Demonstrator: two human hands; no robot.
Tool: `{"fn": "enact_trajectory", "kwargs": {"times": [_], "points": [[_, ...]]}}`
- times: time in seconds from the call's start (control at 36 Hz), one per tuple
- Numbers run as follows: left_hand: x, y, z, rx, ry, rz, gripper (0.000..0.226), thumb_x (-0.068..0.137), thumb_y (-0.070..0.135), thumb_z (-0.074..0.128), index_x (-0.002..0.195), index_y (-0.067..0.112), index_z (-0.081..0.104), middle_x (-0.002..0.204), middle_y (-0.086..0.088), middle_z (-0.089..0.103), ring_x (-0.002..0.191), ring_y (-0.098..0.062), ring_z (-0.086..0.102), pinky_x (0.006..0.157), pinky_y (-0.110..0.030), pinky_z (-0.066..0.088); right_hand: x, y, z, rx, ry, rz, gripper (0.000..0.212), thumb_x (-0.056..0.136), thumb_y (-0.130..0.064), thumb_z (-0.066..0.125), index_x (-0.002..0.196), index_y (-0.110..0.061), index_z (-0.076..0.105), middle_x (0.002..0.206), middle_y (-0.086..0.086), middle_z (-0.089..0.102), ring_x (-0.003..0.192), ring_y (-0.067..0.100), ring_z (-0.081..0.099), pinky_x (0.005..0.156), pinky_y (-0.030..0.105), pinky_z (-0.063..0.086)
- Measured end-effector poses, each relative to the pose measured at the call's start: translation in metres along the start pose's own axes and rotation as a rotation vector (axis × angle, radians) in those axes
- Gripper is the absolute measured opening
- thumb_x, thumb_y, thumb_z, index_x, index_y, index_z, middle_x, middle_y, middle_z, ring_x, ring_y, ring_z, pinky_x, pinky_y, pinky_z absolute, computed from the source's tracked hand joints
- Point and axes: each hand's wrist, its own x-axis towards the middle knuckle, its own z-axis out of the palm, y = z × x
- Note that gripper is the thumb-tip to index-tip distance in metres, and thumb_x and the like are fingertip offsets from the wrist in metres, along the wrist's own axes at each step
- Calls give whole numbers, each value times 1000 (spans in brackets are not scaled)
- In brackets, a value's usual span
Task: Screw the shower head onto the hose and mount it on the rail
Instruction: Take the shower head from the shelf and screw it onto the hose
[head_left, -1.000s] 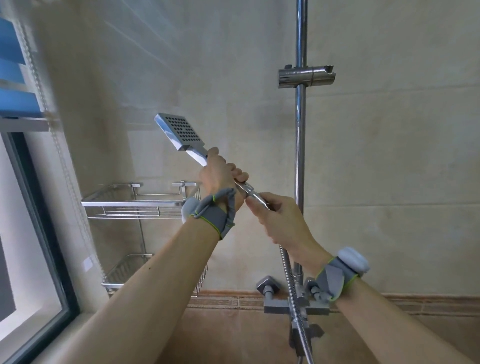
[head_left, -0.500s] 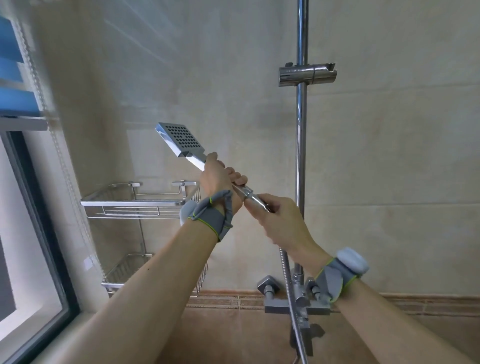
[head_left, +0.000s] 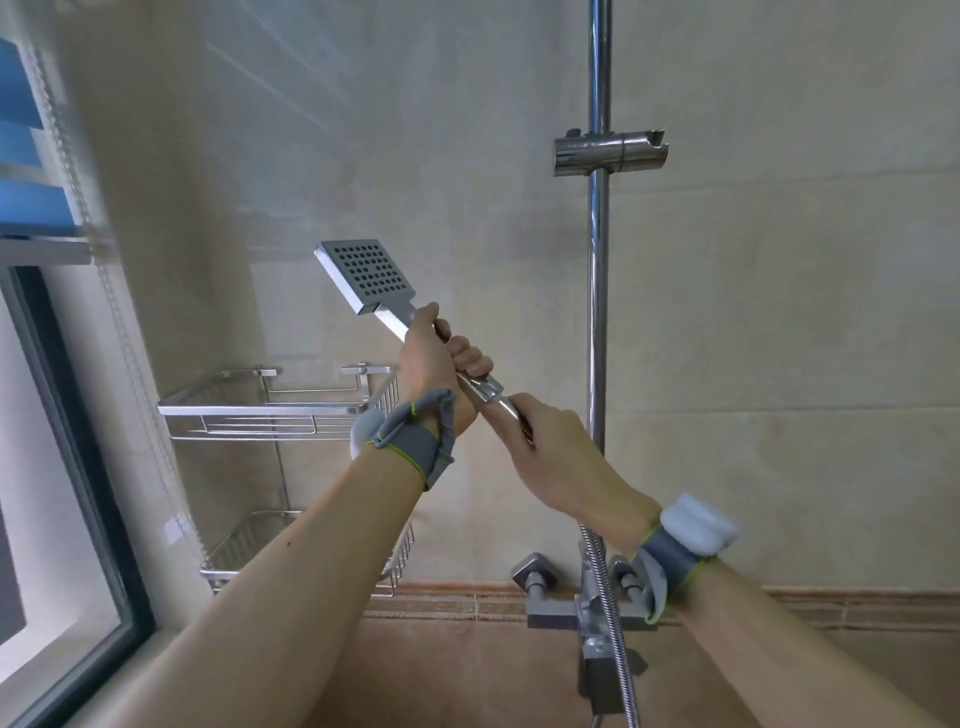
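A tiled wall (head_left: 779, 312) fills the background, and the chrome rail (head_left: 598, 312) is fixed upright on it. A window (head_left: 52, 493) is seen far left of the rail. A two-tier wire rack (head_left: 270, 410) is mounted left of the rail, lower down. At the foot of the rail a mixer tap (head_left: 587, 608) is fitted. A chrome holder (head_left: 608, 152) is clamped high on the rail, with nothing seated in it. The shower head (head_left: 366, 275), square and perforated, is held up left of the rail and below the holder, its handle slanting down toward the rail. The left hand (head_left: 434, 371) is wrapped closed around that handle. The right hand (head_left: 561, 457), just left of the rail, is closed on the joint where the handle meets the hose (head_left: 613, 623), with thumb and fingers pinched on the fitting. The hose hangs down from that hand in front of the mixer tap. A grey strap is worn on each wrist.
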Motion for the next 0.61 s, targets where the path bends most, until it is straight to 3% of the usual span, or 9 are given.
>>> {"fn": "enact_trajectory", "kwargs": {"times": [0.11, 0.28, 0.33, 0.42, 0.47, 0.61], "points": [[0, -2, -1, 4, 4, -5, 36, 94, 31, 49, 61, 20, 38, 43, 6, 24, 32, -10, 21, 38, -15, 22, -4, 5, 3, -82, 14, -112, 35, 102, -40, 45, 113, -9, 54, 74, -2, 55, 66, 23, 49, 60, 33, 29], [-2, -2, 5, 29, -22, 13, 38, 94, 31, 48, 61, 19, 36, 41, 6, 22, 31, -11, 19, 37, -15, 21, -5, 5, 6, -212, 106, -171, 31, 103, -36, 43, 105, -8, 54, 70, -1, 54, 60, 24, 48, 57, 33, 28], [-2, 0, 5, 38, -60, 4, 39, 95, 32, 48, 60, 19, 35, 42, 6, 20, 32, -10, 18, 37, -16, 19, -3, 1, 4, -51, 55, -64, 32, 103, -38, 45, 97, -9, 58, 63, -2, 50, 53, 18, 44, 53, 33, 31], [-5, 3, 4, 44, -142, -32, 41, 95, 33, 48, 60, 19, 36, 44, 6, 18, 32, -9, 18, 37, -15, 17, 0, -2, -5, 669, -194, 281, 38, 101, -45, 49, 91, -11, 61, 57, -4, 37, 42, 12, 28, 39, 22, 23], [-7, 4, 4, 27, -193, -52, 40, 95, 32, 49, 60, 17, 37, 44, 5, 20, 31, -9, 19, 37, -16, 16, -1, -3, -11, 981, -342, 408, 39, 99, -48, 51, 95, -11, 63, 57, -5, 29, 43, 10, 19, 40, 20, 13], [-8, 7, 5, 31, -224, -43, 39, 94, 33, 51, 60, 16, 38, 44, 4, 22, 33, -9, 18, 38, -18, 14, -1, -3, -11, 969, -345, 379, 39, 98, -46, 54, 104, -9, 64, 63, -4, 35, 44, 8, 20, 40, 20, 15]]}}
